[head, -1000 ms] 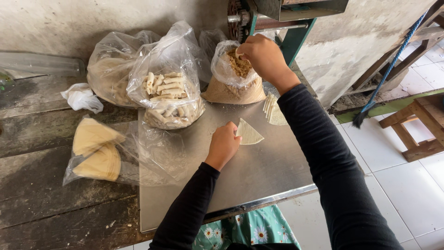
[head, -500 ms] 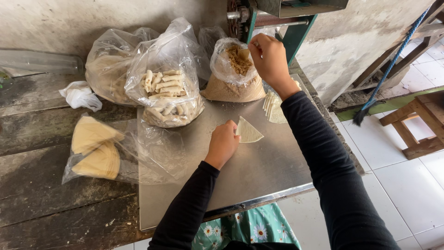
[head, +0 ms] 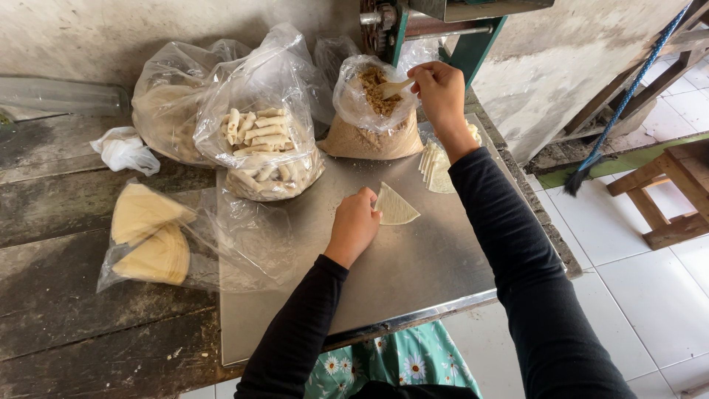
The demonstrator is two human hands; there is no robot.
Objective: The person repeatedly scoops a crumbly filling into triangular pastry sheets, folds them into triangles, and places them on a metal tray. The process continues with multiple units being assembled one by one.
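Observation:
My left hand (head: 354, 224) rests on the steel sheet (head: 399, 273), its fingers pressing the edge of a pale wedge-shaped wrapper (head: 395, 207). My right hand (head: 442, 92) is raised over an open plastic bag of brown crumbly filling (head: 369, 111) and holds a small spoon (head: 395, 87) loaded with filling just above the bag's mouth. A stack of cut wrappers (head: 436, 166) lies right of the bag, below my right wrist.
A bag of rolled finished pieces (head: 266, 148) stands left of the filling, another full bag (head: 162, 118) behind it. Folded round wrappers in plastic (head: 148, 236) lie on the dark wooden table (head: 66, 318). A green-framed machine (head: 413, 22) stands at the back. A wooden stool (head: 665, 192) stands on the floor.
My right hand has drawn back out of the filling bag, lifting the spoon with filling. My left hand stays on the wrapper.

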